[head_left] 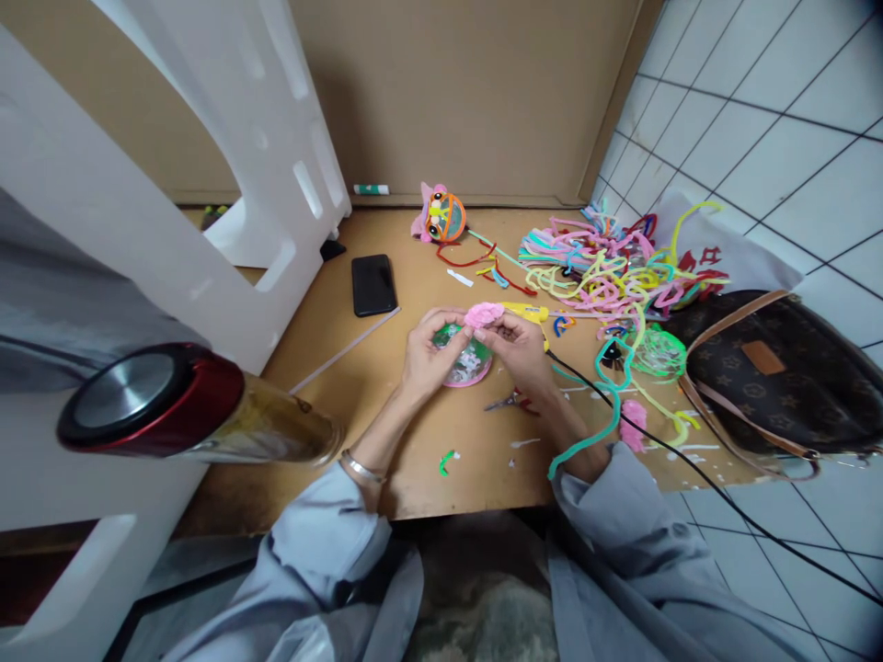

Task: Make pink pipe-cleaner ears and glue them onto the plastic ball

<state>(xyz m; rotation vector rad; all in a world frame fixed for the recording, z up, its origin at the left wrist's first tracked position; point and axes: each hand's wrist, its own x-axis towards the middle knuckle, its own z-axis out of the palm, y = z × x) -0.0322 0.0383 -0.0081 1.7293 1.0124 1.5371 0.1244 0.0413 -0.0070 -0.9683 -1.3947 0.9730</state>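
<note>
Both my hands meet over the middle of the table. My left hand [431, 354] and my right hand [521, 349] pinch a fluffy pink pipe-cleaner piece [484, 315] between their fingertips. Just under it is a round disc [467, 366] with green, silvery parts and a pink rim, partly covered by my fingers; whether it is held or lies on the table I cannot tell. Behind my right hand lies a yellow glue gun [525, 312], its front part hidden. Small scissors [507, 402] lie beside my right wrist.
Bundled pipe cleaners [593, 262] fill the back right, near a brown handbag [786, 377]. A black cord [690, 464] crosses the right side. A phone [373, 285], a finished-looking pipe-cleaner ornament [445, 216] and a bottle [227, 409] stand or lie around. Green coil [659, 351] sits right.
</note>
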